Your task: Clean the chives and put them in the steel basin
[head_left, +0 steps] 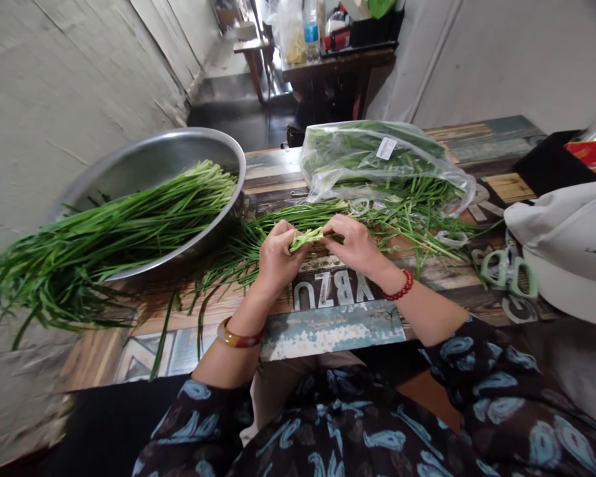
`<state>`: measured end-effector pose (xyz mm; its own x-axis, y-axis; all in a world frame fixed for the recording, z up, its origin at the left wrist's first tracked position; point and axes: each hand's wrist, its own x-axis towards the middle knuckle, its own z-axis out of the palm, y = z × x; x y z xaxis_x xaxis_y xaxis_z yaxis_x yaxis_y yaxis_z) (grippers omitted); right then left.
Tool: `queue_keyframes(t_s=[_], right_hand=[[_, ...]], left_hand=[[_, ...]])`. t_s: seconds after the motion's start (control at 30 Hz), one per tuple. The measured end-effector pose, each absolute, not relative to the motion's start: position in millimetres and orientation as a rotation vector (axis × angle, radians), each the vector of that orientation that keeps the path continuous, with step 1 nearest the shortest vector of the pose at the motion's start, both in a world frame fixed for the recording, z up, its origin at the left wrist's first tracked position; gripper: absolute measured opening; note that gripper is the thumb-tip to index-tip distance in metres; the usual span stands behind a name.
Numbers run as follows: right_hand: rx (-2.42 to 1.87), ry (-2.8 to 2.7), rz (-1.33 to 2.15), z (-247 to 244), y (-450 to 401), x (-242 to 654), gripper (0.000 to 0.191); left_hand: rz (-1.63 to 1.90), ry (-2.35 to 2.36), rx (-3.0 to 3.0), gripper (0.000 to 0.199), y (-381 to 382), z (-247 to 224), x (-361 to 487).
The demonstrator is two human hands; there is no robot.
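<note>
Thin green stalks (305, 240) with pale ends lie between my two hands over the middle of the table. My left hand (279, 257) is closed round them, and their long leaves trail out to the left. The fingers of my right hand (350, 244) pinch at the pale tips. Behind the hands, more loose stalks (308, 215) lie on the table. A large metal bowl (144, 156) at the left holds a thick heap of green stalks (153, 215), its leaves hanging over the rim. At the back right, a clear plastic bag (372, 156) contains more greens.
Green-handled scissors (507, 271) lie at the right beside a white cap (571, 245). A black box (546, 162) stands at the table's right end. Behind the patterned wooden table (335, 331), a small side table (342, 63) bears a water bottle (311, 33).
</note>
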<state>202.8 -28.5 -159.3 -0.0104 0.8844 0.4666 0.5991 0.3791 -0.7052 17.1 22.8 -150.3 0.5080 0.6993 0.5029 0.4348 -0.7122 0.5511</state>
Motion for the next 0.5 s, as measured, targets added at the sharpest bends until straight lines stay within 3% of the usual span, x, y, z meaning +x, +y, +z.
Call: queue_keyframes(t_s=[0.17, 0.5], right_hand=[[-1.321, -1.344, 0.803, -158, -27, 197, 0.01], [-1.208, -0.816, 1.194, -150, -27, 196, 0.024]], left_hand=[[1.032, 0.947, 2.594, 0.011, 17, -152, 16], [1.084, 0.894, 2.912, 0.015, 13, -150, 12]])
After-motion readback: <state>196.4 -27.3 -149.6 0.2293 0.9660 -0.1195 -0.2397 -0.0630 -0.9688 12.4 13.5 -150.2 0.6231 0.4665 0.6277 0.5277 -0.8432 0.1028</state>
